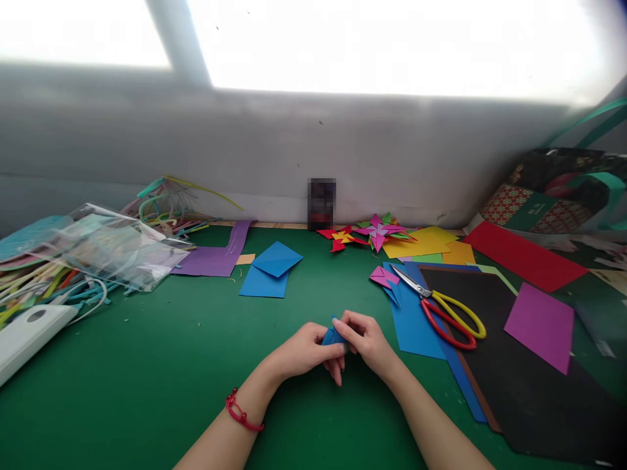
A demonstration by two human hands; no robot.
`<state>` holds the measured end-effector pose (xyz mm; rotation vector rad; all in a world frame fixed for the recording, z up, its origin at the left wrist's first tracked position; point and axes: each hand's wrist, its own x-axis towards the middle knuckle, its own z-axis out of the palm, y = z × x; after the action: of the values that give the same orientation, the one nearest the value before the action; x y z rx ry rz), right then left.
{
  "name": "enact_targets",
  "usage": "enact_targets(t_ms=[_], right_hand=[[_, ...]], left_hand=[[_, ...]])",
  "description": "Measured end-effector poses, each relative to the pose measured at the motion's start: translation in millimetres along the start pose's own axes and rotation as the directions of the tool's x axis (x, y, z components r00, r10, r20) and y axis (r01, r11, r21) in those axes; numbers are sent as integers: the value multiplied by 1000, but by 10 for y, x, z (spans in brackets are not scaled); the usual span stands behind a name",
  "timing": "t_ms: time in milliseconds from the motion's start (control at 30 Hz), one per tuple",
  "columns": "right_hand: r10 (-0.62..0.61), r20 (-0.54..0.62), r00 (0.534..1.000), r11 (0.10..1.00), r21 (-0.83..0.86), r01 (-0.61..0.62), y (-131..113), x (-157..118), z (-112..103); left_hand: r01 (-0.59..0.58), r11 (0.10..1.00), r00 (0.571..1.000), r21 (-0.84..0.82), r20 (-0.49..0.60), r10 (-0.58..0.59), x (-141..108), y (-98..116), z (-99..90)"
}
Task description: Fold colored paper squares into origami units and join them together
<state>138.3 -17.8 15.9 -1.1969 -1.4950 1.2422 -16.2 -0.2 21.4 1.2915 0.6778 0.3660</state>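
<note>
A small folded piece of blue paper (330,337) is held between both hands above the green table, near its middle. My left hand (313,350) grips it from the left, with the thumb on top and fingers below. My right hand (361,336) pinches its right side between thumb and fingers, hiding part of it. Beyond the hands, two blue sheets (277,260) overlap on the table. To the right, a folded pink and blue paper piece (385,277) lies beside the open scissors (448,316).
Black board (509,365) and blue sheets lie at right, with a purple sheet (539,326) and red paper (524,254). Folded paper stars (377,230) are at the back. A plastic bag (127,248), paper strips and a white device (34,336) lie left.
</note>
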Motion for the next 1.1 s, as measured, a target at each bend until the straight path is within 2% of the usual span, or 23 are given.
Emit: enact_targets(t_ms=[133,267,667,767,967,1100], right_hand=[[73,141,987,982,161,-96,-13,5,-34],[99,193,976,956,254,-147,1,3,-43],[120,251,960,952,247,-183,-39,8,-38],[103,218,971,965,216,-151,-24,15,-20],[63,90,994,977,196,-80,32,28,18],[69,58,996,980,183,-79,29,29,39]], left_hand=[[7,1000,998,3,66,-7,-27,13,-45],[-14,1000,996,23,90,11,-38,23,-57],[-26,999,995,39,96,22,-69,46,-95],[-30,999,997,17,74,28,-59,41,-84],[-100,994,991,-47,-89,95,20,16,-14],[-83,996,996,-31,-40,82,14,77,-14]])
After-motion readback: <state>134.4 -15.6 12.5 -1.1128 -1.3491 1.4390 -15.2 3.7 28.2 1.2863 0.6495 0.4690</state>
